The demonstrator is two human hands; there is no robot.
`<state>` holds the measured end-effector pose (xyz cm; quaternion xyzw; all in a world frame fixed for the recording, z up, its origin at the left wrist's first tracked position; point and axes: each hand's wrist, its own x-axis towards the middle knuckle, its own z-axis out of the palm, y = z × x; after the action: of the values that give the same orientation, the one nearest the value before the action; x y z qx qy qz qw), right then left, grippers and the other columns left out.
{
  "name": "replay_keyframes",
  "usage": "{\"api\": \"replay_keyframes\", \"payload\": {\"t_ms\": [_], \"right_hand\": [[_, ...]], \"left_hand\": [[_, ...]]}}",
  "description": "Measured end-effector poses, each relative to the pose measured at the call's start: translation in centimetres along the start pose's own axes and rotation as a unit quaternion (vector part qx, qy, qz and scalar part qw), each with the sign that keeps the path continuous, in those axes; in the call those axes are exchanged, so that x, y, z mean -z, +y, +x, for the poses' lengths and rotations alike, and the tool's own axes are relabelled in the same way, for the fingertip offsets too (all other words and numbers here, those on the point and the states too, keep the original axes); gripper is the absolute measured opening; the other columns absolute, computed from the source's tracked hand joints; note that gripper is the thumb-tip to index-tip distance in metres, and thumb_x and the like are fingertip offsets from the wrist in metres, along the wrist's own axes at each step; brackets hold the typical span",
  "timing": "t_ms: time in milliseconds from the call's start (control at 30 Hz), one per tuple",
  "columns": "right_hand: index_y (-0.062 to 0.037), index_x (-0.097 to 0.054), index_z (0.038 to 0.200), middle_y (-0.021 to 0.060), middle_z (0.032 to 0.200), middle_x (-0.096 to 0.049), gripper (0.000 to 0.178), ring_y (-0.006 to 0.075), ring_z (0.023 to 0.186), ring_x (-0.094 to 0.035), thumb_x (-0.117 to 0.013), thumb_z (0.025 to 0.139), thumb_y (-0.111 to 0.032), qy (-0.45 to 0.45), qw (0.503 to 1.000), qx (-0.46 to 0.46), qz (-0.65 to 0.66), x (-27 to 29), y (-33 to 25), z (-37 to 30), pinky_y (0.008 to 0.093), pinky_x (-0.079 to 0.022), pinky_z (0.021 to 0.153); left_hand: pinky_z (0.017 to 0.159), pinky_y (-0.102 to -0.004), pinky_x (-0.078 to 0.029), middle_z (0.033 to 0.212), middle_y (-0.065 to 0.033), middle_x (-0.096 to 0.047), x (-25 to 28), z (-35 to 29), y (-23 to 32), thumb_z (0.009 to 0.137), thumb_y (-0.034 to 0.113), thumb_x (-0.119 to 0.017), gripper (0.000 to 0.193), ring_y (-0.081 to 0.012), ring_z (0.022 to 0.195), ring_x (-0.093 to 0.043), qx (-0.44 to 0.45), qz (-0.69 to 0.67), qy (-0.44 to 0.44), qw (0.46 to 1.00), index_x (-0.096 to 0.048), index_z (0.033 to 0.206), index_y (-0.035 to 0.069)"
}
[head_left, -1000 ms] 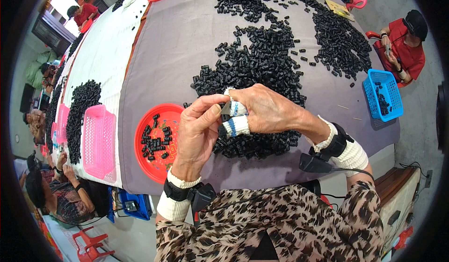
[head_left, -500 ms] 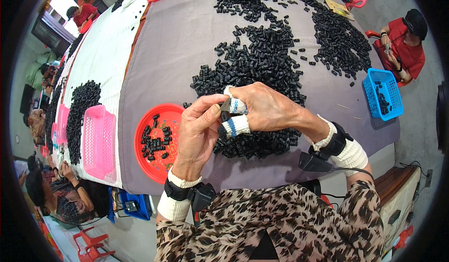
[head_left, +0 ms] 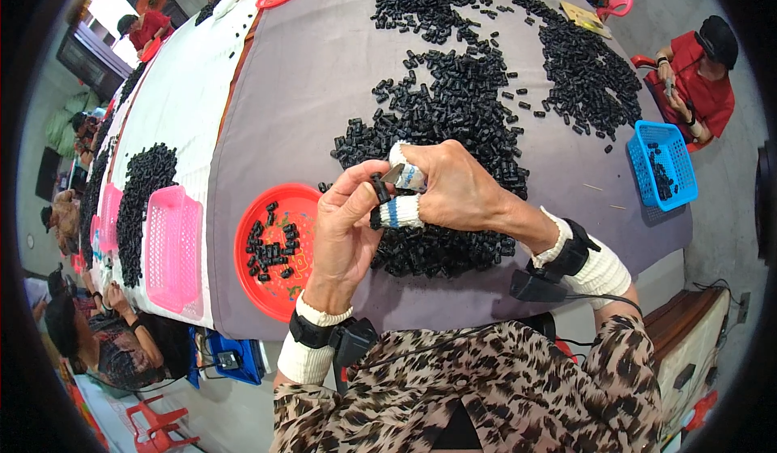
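Note:
My left hand [head_left: 341, 225] pinches a small black cylindrical part [head_left: 380, 188] between thumb and fingers. My right hand [head_left: 463, 184], with white knit sleeves on some of its fingers, grips a small knife blade [head_left: 394, 173] whose tip is at the upper end of that part. Whether the edge touches the part is too small to tell. Beneath and beyond both hands spreads a large pile of similar black parts [head_left: 453, 97]. A round red plate [head_left: 245, 277] beside my left wrist carries several of these parts.
The grey cloth [head_left: 283, 89] covers the table. Left stand a pink basket [head_left: 174, 247] and another black pile [head_left: 147, 182]; right, a blue basket [head_left: 678, 166] holds several parts. A second pile [head_left: 587, 73] lies near a person in red [head_left: 702, 85]. More people sit along the left.
My hands have shifted slightly; the black part now shows clearly between my left fingers, and the blade has tilted up against its top. The whole view has moved a little.

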<state>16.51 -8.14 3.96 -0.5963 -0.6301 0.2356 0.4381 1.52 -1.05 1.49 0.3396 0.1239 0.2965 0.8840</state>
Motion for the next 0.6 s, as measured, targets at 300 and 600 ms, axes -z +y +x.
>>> {"api": "replay_keyframes", "payload": {"t_ms": [300,600], "right_hand": [[0.0025,-0.052,0.075,0.0166,0.061,-0.057,0.037,0.0301,0.054,-0.059,-0.072,0.067,-0.028,0.001,1.000,-0.023,0.012,0.2,-0.7,0.1,0.0365,-0.044,0.050],[0.0013,-0.053,0.078,0.0115,0.063,-0.060,0.032,0.0189,0.056,-0.058,-0.073,0.066,-0.021,0.005,0.999,-0.010,0.037,-0.8,-1.0,0.5,0.0303,-0.045,0.050]], "left_hand": [[0.078,-0.0267,-0.049,0.092,-0.0094,-0.063,0.3,-0.1,0.1,0.084,0.003,-0.057,0.026,-0.0149,0.084,-0.061,-0.024,0.041,0.031,0.998,-0.055,0.109,-0.003],[0.080,-0.0324,-0.051,0.094,-0.0126,-0.063,1.9,-0.5,-0.3,0.086,0.008,-0.055,0.028,-0.0197,0.085,-0.062,-0.035,-0.077,-0.019,0.996,-0.052,0.112,-0.002]]}}
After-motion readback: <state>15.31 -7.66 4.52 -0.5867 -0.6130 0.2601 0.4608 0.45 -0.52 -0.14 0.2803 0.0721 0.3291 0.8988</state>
